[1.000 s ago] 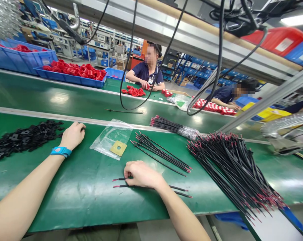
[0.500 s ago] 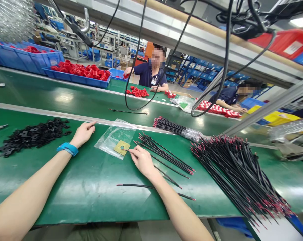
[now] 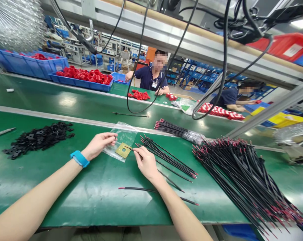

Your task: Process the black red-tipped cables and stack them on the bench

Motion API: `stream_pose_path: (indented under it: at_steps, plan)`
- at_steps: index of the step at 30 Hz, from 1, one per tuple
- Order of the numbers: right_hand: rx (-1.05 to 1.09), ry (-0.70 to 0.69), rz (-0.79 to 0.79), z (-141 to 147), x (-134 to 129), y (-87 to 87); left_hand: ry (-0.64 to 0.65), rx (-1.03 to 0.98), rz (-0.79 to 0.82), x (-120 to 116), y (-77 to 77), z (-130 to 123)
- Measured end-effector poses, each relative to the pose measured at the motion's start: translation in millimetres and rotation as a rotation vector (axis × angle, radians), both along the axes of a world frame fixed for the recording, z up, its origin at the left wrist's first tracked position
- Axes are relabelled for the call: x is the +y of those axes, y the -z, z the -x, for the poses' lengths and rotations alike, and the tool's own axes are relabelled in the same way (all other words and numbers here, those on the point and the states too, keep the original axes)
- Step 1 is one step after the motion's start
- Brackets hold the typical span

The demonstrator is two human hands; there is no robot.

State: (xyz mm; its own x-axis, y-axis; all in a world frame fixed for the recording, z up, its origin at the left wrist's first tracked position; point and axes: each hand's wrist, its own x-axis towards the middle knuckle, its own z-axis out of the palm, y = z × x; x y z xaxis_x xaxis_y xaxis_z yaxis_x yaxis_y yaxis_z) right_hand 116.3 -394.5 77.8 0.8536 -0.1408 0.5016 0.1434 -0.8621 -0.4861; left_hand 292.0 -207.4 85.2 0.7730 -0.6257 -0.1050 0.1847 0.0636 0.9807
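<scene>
My right hand (image 3: 146,164) pinches a black cable (image 3: 170,180) with its fingers. The cable's thin end reaches over a yellow square plate (image 3: 123,150) that has a round hole. This plate lies on a clear plastic bag (image 3: 125,131). My left hand (image 3: 100,144), with a blue band at the wrist, is closed just left of the plate, over the bag's edge. Something small and dark shows at its fingertips, too small to make out. Several black cables with red ends (image 3: 170,159) lie right of my right hand. A single cable (image 3: 137,189) lies nearer the front edge.
Small black plastic parts (image 3: 42,137) form a pile at left, beside a pen-like tool (image 3: 3,132). A large cable bundle (image 3: 236,170) lies at right. Behind the rail stand blue bins of red parts (image 3: 84,76). Two co-workers sit opposite; black cords (image 3: 138,67) hang overhead.
My left hand has moved right, from near the black parts to the plastic bag, and its fingers have closed. My right hand stays by the plate with the cable. The view has shifted slightly.
</scene>
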Motion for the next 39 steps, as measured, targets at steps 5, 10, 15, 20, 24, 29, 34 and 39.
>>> stream_pose_path:
  at_steps: [5,10,15,20,24,29,34,39]
  plan:
    - [-0.118,-0.017,-0.115,1,4,-2.4,0.222,0.192,0.076,-14,-3.6,36]
    - [-0.131,0.004,-0.049,0,4,-2.4,0.227,0.257,0.124,-15,-7.0,41]
    - [-0.167,0.036,0.100,1,4,-4.6,0.204,0.279,0.111,-14,-10.9,43]
    - [-0.120,0.054,0.345,2,-1,-4.9,0.219,0.046,-0.067,-12,-7.4,45]
    - [-0.023,0.000,0.497,6,0,-6.9,0.333,-0.246,-0.137,-14,-2.1,49]
    - [0.048,-0.015,0.477,10,9,-5.6,0.279,-0.564,-0.160,-16,4.1,63]
    - [0.111,0.008,0.167,10,14,-6.3,0.234,-0.843,-0.099,-15,5.8,74]
    - [0.097,-0.042,-0.133,7,14,-9.0,0.174,-0.860,-0.134,-17,1.1,77]
